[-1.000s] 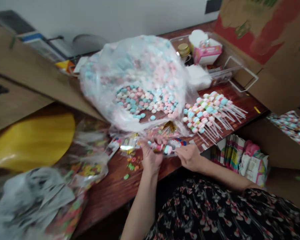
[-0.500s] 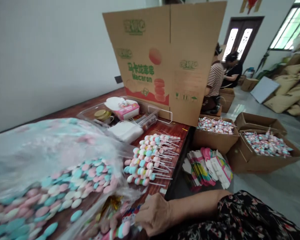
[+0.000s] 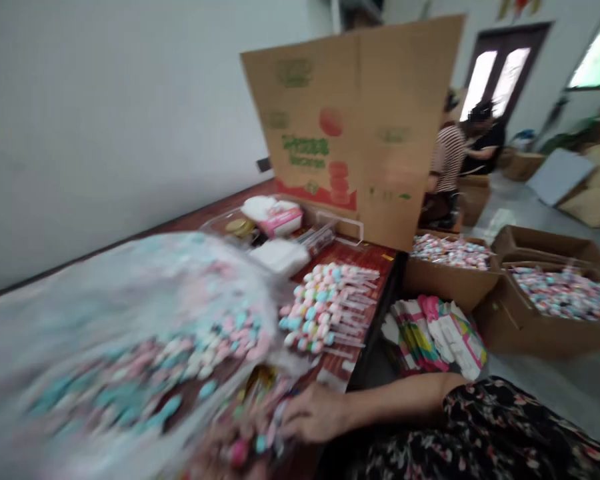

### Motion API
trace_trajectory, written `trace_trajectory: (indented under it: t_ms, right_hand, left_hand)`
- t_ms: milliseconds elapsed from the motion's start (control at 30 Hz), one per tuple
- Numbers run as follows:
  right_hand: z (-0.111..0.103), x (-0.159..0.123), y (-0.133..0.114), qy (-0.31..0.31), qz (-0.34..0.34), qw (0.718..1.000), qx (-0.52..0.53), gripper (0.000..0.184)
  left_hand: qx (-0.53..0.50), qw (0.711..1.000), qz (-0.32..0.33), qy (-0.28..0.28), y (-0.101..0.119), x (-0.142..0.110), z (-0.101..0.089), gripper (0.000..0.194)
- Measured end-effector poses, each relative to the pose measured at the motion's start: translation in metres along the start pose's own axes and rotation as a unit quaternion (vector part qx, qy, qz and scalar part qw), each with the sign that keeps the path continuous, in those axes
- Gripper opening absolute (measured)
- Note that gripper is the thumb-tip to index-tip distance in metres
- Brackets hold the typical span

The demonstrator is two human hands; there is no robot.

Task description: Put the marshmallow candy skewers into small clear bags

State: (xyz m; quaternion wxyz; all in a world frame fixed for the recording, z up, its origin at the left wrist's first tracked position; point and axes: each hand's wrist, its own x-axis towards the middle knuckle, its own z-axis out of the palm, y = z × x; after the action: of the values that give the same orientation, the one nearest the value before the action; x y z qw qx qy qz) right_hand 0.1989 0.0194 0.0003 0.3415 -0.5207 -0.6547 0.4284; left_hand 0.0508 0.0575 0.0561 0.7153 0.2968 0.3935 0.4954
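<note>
A large clear plastic bag of pastel pink, blue and white candies (image 3: 130, 340) fills the lower left, blurred by motion. Loose candies lie inside it. My right hand (image 3: 313, 413) sits at the bottom of the view, its fingers curled against a heap of colourful wrapped candy sticks (image 3: 245, 427). Whether it grips one cannot be made out. Beyond the hand, on the wooden table (image 3: 345, 267), lies a bunch of candy skewers on white sticks (image 3: 325, 310). My left hand is hidden from this view.
A printed macaron carton flap (image 3: 350, 127) stands behind the table, near a plastic tray (image 3: 280, 223) of supplies. On the floor are cartons of wrapped candy sticks (image 3: 565, 293) and a stack of printed packets (image 3: 435, 340). Two seated people (image 3: 460, 160) work farther back.
My view has swung up and right from the tabletop to take in the room. My left hand has left the picture, while my right hand stays by the candy heap.
</note>
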Motion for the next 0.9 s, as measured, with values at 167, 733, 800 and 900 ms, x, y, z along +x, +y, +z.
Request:
trace_trajectory:
  t_ms: [167,733,800,900]
  right_hand:
    - [0.005,-0.026,-0.017,0.104,-0.063,0.992,0.045,0.018]
    - [-0.001,-0.023,-0.026,-0.03,0.027,0.972,0.232,0.021]
    - [-0.003,-0.024,-0.027,0.011,-0.04,0.99,0.135,0.022]
    - [0.0,-0.023,-0.023,0.055,-0.142,0.988,0.001,0.021]
  left_hand:
    - [-0.122,0.99,0.026,0.067,-0.007,-0.021,-0.006,0.048]
    - [-0.117,0.988,0.099,-0.002,-0.001,-0.029,-0.015,0.045]
    - [-0.112,0.989,0.095,-0.001,-0.004,-0.029,-0.011,0.045]
    - [-0.108,0.99,0.089,0.004,-0.009,-0.031,-0.005,0.044]
